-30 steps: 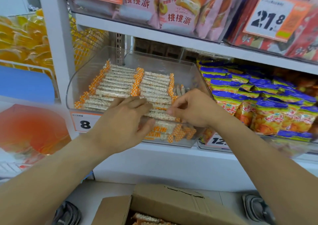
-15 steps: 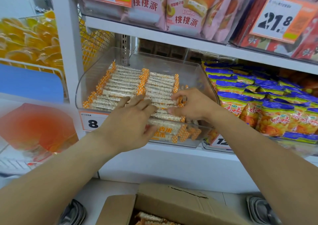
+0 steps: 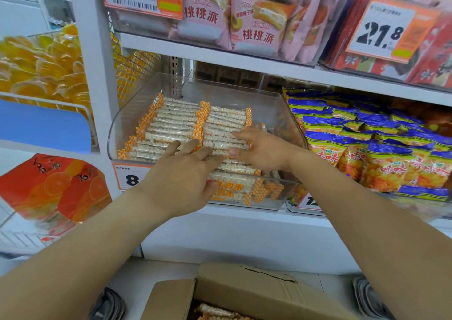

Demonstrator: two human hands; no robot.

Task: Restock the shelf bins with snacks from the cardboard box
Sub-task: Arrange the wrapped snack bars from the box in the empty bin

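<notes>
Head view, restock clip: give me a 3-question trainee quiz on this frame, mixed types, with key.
1. True or false: both hands rest on the rice-bar packs inside the clear bin.
2. Multiple choice: what fills the bin to the right of it? A) blue-and-yellow snack bags B) pink cake packs C) orange jelly cups
3. Fill in: more rice bars show at the bottom edge inside the open ____.

Key
1. True: the left hand and right hand lie flat-fingered on the packs.
2. A: the blue-and-yellow snack bags.
3. cardboard box.
</notes>
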